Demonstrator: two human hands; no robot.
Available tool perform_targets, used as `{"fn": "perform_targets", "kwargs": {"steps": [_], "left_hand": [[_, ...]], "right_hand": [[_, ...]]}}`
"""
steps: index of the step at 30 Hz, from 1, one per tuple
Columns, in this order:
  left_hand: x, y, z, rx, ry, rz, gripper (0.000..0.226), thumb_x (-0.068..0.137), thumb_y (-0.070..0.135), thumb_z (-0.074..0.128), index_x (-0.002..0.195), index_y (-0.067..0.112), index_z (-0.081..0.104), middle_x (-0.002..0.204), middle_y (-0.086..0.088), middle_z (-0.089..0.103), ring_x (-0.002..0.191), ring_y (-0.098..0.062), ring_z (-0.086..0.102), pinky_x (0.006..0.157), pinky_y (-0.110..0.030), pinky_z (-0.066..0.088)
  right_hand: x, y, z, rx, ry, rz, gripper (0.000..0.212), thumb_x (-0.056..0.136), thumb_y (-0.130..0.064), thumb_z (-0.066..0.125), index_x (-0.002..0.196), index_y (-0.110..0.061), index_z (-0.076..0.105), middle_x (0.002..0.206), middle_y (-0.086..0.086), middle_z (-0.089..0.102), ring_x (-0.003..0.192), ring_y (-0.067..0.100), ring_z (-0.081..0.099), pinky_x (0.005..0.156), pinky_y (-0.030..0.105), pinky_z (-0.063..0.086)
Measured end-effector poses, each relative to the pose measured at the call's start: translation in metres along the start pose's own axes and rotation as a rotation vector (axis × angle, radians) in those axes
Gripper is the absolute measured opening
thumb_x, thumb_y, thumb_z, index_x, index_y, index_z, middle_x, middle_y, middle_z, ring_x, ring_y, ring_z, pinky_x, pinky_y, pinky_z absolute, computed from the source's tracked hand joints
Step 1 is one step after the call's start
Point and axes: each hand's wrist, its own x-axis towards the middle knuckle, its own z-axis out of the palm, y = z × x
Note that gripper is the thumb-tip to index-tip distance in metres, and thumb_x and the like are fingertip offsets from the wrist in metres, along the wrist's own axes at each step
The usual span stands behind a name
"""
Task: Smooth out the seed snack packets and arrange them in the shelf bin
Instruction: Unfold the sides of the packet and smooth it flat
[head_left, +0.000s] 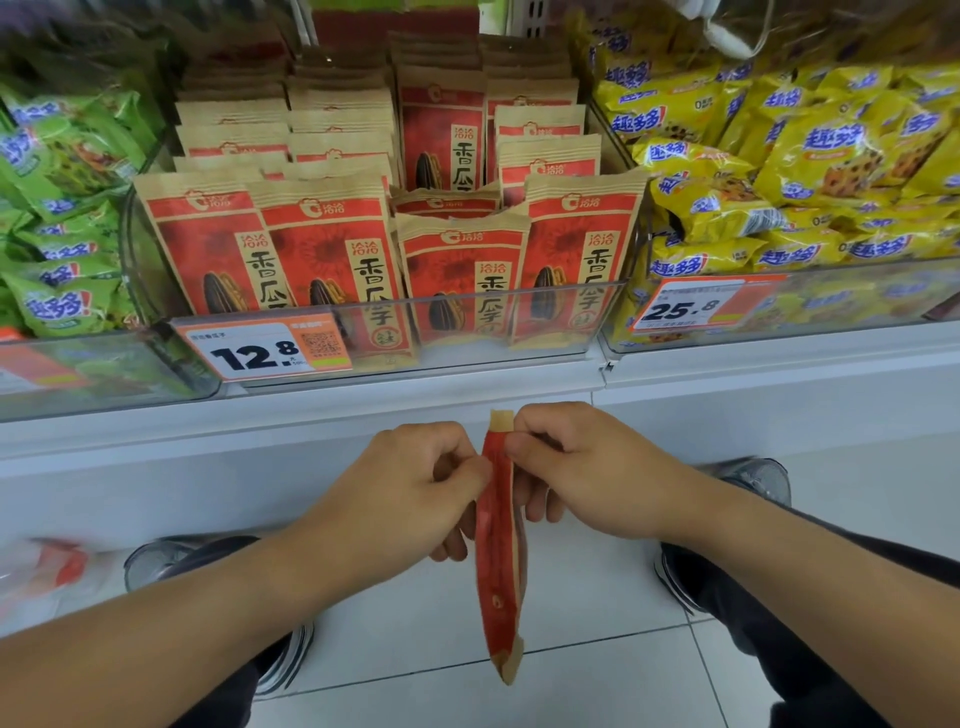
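Head view, smoothing step. I hold one seed snack packet (497, 540) edge-on to the camera, below and nearer than the shelf bin (363, 332), over the floor between my shoes. It hangs roughly upright, its tan top seal just above my fingers and its lower end free. The left hand (415, 483) pinches it from the left near the top; the right hand (566, 467) pinches it from the right at about the same height. Both grips are narrow, thumb and fingers closed on the packet's upper part.

In the bin, rows of matching red-and-tan packets (332, 260) stand upright and face forward. The third column from the left sits lower than its neighbours: its front packet (462, 275) stands below those beside it, with another slumped just behind. A price tag (262, 351) is fixed to the bin's clear front at the left. Green bags (57, 218) fill the bin to the left and yellow bags (779, 171) the bin to the right.

Judgement: smoothing is in hand and placement is not yet begun. The next move calls for flattening the body down toward the free end, then turning the printed face forward and lifting the packet over the clear front wall, probably into the low column. A slack packet may buckle when set in.
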Motion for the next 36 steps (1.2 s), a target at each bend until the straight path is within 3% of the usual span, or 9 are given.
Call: {"fn": "perform_targets", "kwargs": {"steps": [2,7,11,18,21,26,28,32,36], "left_hand": [[-0.001,0.002,-0.001,0.006,0.033,0.035,0.029,0.099,0.027,0.053,0.08,0.006,0.061,0.064,-0.007,0.071,0.055,-0.025,0.07,0.058,-0.042,0.06],[-0.001,0.001,-0.005,-0.029,0.048,0.049,0.027,0.101,0.017,0.048,0.081,0.002,0.058,0.063,-0.009,0.069,0.056,-0.029,0.069,0.055,-0.041,0.058],[0.001,-0.001,-0.006,-0.02,0.03,0.062,0.026,0.101,0.025,0.051,0.083,0.007,0.059,0.067,-0.008,0.071,0.055,-0.026,0.07,0.056,-0.041,0.059],[-0.001,-0.007,-0.008,0.443,-0.196,0.081,0.023,0.092,0.043,0.061,0.081,0.023,0.06,0.078,0.003,0.071,0.062,-0.006,0.068,0.056,-0.022,0.051],[-0.002,-0.01,-0.005,0.492,-0.285,0.059,0.022,0.093,0.036,0.059,0.081,0.018,0.062,0.077,0.001,0.073,0.064,-0.009,0.069,0.062,-0.026,0.055],[-0.003,-0.008,-0.002,0.357,-0.308,0.023,0.017,0.093,0.017,0.057,0.081,0.007,0.064,0.076,0.0,0.074,0.061,-0.01,0.072,0.061,-0.028,0.06],[-0.003,-0.009,-0.002,0.25,-0.313,-0.025,0.015,0.093,0.013,0.056,0.083,0.005,0.064,0.077,-0.001,0.075,0.062,-0.015,0.073,0.061,-0.03,0.061],[-0.001,-0.009,-0.003,0.1,-0.276,-0.098,0.015,0.096,0.008,0.053,0.088,-0.001,0.062,0.077,-0.007,0.075,0.063,-0.021,0.073,0.058,-0.029,0.059],[0.001,-0.01,-0.003,0.035,-0.235,-0.115,0.015,0.098,0.01,0.053,0.087,0.001,0.06,0.075,-0.007,0.074,0.063,-0.022,0.073,0.057,-0.028,0.057]], "right_hand": [[-0.002,-0.001,0.001,0.016,-0.014,-0.021,0.029,0.105,-0.018,0.043,0.082,-0.006,0.057,0.065,-0.004,0.065,0.061,0.013,0.066,0.066,0.039,0.055],[-0.005,-0.005,0.002,0.041,-0.031,-0.034,0.029,0.105,-0.016,0.045,0.081,-0.006,0.057,0.064,-0.005,0.066,0.064,0.015,0.067,0.067,0.042,0.055],[-0.004,-0.006,0.001,0.048,0.008,0.004,0.029,0.104,-0.017,0.046,0.081,-0.004,0.058,0.065,-0.003,0.067,0.063,0.016,0.067,0.067,0.042,0.055],[0.0,-0.003,-0.001,0.099,0.113,0.087,0.03,0.103,-0.017,0.047,0.076,-0.008,0.058,0.063,-0.001,0.068,0.057,0.016,0.067,0.063,0.036,0.054],[0.001,-0.003,-0.003,0.135,0.134,0.109,0.03,0.103,-0.016,0.047,0.078,-0.004,0.058,0.069,0.007,0.07,0.058,0.017,0.066,0.06,0.033,0.053],[-0.001,-0.001,-0.003,0.018,0.131,0.079,0.026,0.103,-0.025,0.049,0.081,-0.013,0.058,0.073,0.001,0.071,0.062,0.014,0.069,0.058,0.024,0.051],[-0.005,-0.003,-0.003,-0.147,0.075,0.068,0.024,0.099,-0.034,0.056,0.083,-0.017,0.061,0.075,-0.003,0.071,0.064,0.01,0.068,0.057,0.022,0.05],[-0.016,-0.007,0.0,-0.336,-0.221,0.137,0.033,0.092,-0.048,0.063,0.08,-0.017,0.07,0.073,-0.007,0.072,0.061,0.003,0.067,0.062,0.022,0.054],[-0.021,-0.007,0.009,-0.27,-0.312,0.161,0.026,0.096,-0.034,0.058,0.08,-0.019,0.072,0.08,-0.008,0.075,0.065,0.005,0.07,0.066,0.022,0.055]]}}
